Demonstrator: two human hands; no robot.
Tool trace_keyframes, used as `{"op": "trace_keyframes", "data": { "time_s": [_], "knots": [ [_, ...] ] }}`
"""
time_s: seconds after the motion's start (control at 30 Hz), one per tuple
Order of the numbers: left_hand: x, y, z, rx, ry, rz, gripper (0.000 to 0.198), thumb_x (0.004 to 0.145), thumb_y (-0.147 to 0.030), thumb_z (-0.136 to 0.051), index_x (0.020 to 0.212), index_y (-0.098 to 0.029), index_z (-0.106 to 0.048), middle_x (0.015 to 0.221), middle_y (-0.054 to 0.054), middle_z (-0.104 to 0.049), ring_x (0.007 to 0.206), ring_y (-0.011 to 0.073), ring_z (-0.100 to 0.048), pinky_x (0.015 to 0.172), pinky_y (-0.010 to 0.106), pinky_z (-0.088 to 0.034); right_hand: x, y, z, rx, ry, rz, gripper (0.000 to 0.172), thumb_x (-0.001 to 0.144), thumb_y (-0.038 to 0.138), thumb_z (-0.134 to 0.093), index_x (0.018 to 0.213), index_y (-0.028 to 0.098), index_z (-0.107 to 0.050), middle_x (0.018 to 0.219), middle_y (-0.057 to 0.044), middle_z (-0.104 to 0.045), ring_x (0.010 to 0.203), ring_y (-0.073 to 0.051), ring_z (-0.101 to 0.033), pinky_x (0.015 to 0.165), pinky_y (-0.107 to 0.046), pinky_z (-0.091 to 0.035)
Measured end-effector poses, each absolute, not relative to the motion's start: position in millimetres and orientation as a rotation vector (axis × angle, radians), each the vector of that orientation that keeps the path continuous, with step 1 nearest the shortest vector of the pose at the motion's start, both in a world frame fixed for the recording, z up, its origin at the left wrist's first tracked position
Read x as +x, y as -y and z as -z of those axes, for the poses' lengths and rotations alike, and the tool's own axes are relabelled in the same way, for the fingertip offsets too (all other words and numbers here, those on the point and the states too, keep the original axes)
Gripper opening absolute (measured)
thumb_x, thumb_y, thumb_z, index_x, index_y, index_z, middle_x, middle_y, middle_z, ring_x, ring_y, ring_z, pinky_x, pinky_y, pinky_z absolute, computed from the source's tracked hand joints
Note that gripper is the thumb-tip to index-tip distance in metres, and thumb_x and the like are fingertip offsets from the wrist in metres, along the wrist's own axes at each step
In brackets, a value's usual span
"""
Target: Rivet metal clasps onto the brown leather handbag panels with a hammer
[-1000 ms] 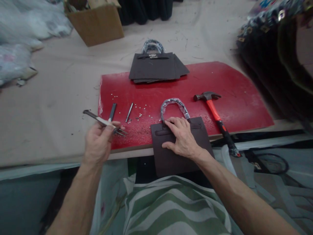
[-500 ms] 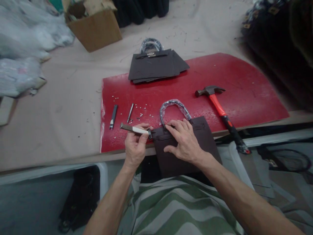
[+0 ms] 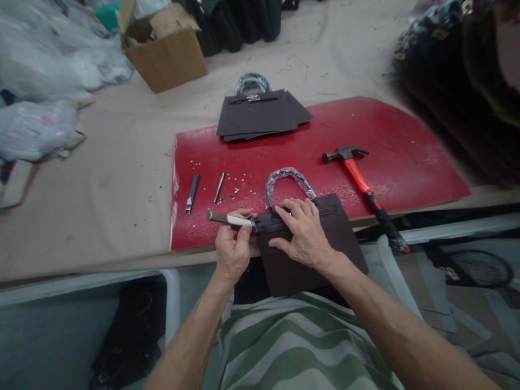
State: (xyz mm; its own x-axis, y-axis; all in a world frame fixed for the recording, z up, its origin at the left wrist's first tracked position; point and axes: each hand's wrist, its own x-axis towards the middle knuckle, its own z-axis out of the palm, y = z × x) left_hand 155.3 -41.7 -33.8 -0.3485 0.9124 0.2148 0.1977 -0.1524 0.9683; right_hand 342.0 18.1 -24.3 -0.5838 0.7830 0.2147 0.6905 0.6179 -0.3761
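While the right hand (image 3: 305,234) lies flat on the brown bag (image 3: 309,254) at the red board's (image 3: 406,157) near edge, the left hand (image 3: 233,246) grips a knife (image 3: 229,219), tip at bag's left strap end. Hammer (image 3: 359,181) just right of bag.

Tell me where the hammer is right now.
In the head view the hammer lies on the red board, to the right of the right hand and the brown bag piece it presses, its black grip overhanging the board's near edge.
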Motion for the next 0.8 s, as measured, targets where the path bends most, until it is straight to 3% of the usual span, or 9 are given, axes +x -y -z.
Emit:
{"op": "trace_keyframes", "data": {
  "time_s": [0.27, 0.6, 0.8],
  "knots": [
    [163, 25, 32, 1.219, -1.586, -1.554, 0.029, 0.094, -0.039, -0.063, 0.111, -0.016, -0.064, 0.105, 0.010, -0.071, 0.094, 0.0201, -0.071, 0.085, 0.031, -0.058, 339, -21, 23, -1.190, 2.413, -0.363, 0.065, 0.081, 0.054, -0.074, 0.132, 0.017, -0.058, 0.134, -0.015, -0.059, 0.127, -0.034, -0.048, 0.117, -0.056, -0.024],
    [156, 31, 44, 1.399, -1.538, -1.518, 0.021, 0.098, -0.037, -0.058, 0.105, -0.018, -0.064, 0.114, 0.011, -0.068, 0.106, 0.0232, -0.070, 0.095, 0.037, -0.056, 355, -26, 25, -1.005, 2.488, -0.505, 0.067, 0.082, 0.045, -0.072, 0.140, 0.017, -0.053, 0.142, -0.016, -0.054, 0.134, -0.036, -0.044, 0.118, -0.061, -0.022],
    [156, 31, 40, 1.305, -1.498, -1.555, 0.020, 0.098, -0.036, -0.060, 0.104, -0.018, -0.062, 0.114, 0.010, -0.068, 0.102, 0.0222, -0.071, 0.089, 0.034, -0.059, 349, -22, 25, -1.120, 2.500, -0.440, 0.062, 0.082, 0.036, -0.073, 0.138, 0.016, -0.054, 0.139, -0.017, -0.056, 0.131, -0.036, -0.046, 0.119, -0.059, -0.023]
  ]
}}
